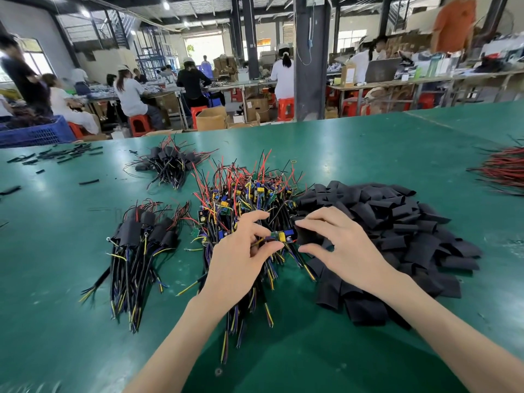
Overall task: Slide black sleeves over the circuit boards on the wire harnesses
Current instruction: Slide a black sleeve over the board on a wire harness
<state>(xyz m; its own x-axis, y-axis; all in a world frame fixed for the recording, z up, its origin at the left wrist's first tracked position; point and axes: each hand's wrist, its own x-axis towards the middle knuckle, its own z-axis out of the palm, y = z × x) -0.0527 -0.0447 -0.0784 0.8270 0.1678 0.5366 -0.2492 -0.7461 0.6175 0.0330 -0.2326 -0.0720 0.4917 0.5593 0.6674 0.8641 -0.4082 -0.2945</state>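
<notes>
Two sleeved harness bundles (139,236) (170,163), one bare harness pile (249,194), one sleeve heap (397,222).

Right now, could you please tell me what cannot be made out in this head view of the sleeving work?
Head view:
Whether the circuit board has entered the black sleeve: the right hand partly covers the sleeve's mouth.
The board's own wires: under the left hand, lost in the harness pile.
The red wire bundle: cut off by the right edge.
Board markings: too small.

Bare left grip (238,256), bare right grip (343,245), bare forearms (181,330)
</notes>
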